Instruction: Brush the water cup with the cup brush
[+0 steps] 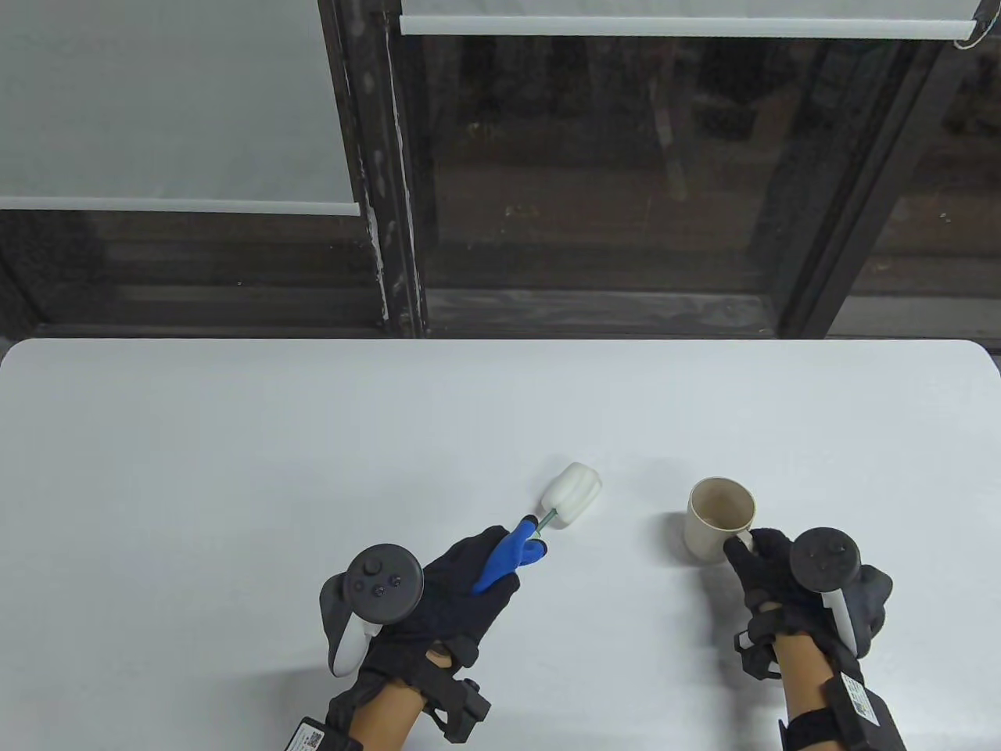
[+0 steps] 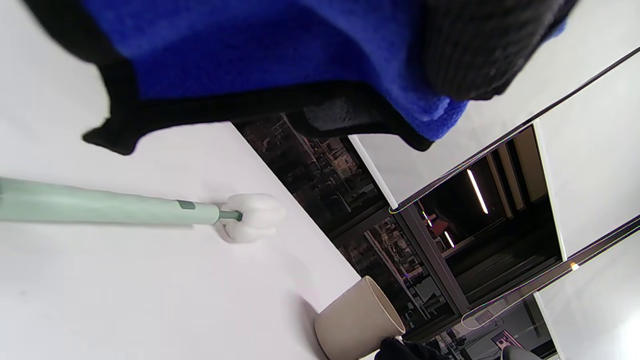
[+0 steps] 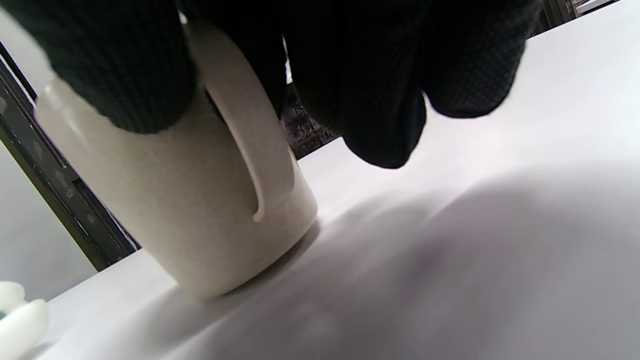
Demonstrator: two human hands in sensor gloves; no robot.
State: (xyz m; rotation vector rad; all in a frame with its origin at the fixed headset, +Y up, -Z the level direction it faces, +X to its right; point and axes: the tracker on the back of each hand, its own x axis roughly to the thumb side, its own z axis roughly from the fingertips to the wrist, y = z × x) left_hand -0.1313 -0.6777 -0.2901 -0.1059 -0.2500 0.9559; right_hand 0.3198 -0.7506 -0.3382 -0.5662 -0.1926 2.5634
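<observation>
The beige water cup (image 1: 713, 522) stands upright on the white table (image 1: 235, 469), right of centre. My right hand (image 1: 747, 547) grips its handle; in the right wrist view (image 3: 300, 75) the fingers wrap the handle of the cup (image 3: 165, 210). The cup brush lies on the table, its white sponge head (image 1: 571, 494) left of the cup. Its pale green handle (image 2: 100, 206) runs back under my left hand (image 1: 512, 551), whose blue fingertips cover it. Whether that hand grips the handle is not visible. The cup also shows in the left wrist view (image 2: 357, 322).
The table's far edge (image 1: 500, 341) runs along a dark window frame. The sponge head also shows at the bottom left of the right wrist view (image 3: 17, 320).
</observation>
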